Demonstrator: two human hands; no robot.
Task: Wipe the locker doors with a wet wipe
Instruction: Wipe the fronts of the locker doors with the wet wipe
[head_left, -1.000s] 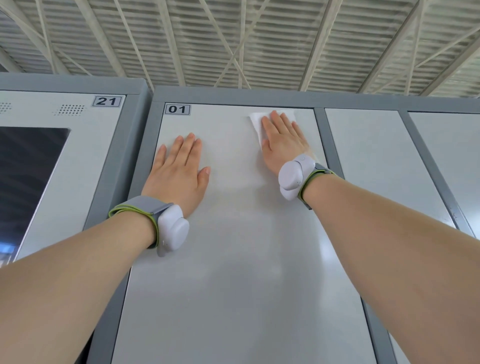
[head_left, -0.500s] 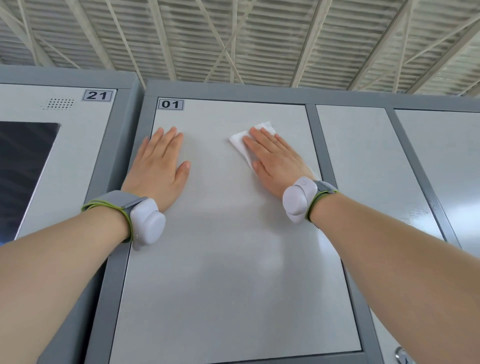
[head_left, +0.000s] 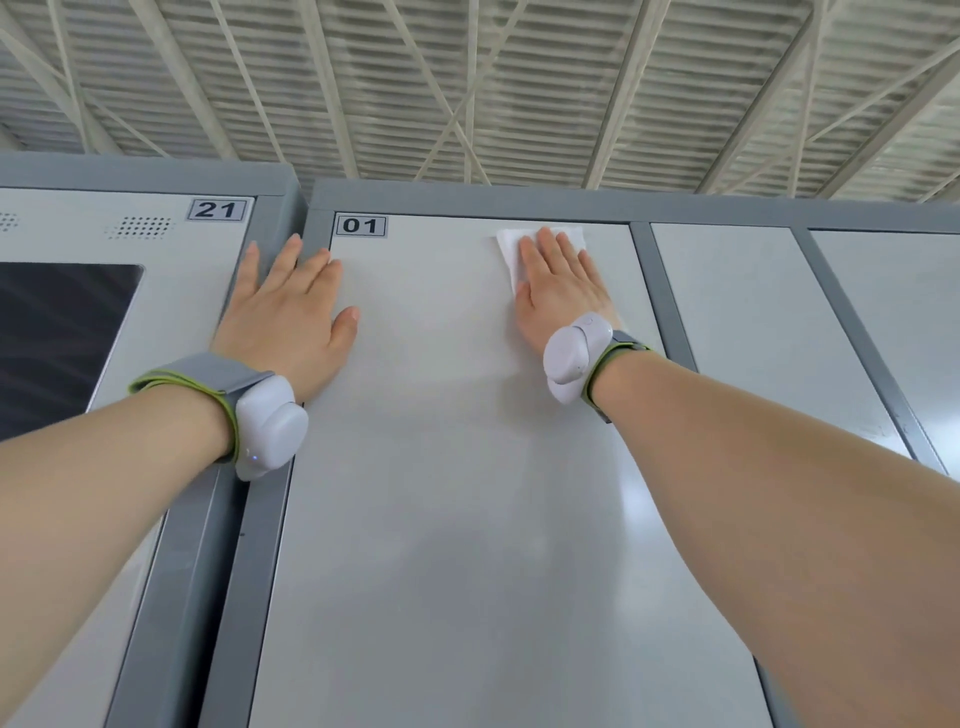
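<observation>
Head view: my right hand (head_left: 561, 291), flat fingers together, has pushed the wet wipe (head_left: 511, 249) back up to 1 o'clock on door 01 (head_left: 441, 467), left hand (head_left: 291, 312) spread at 10 o'clock; the lower panel likely remains.

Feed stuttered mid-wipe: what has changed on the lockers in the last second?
The right hand swept the wet wipe down-left across door 01, then back up to its top edge. The left hand slid left onto the grey frame beside locker 21. Both hands stay flat, the wipe under the right hand.
</observation>
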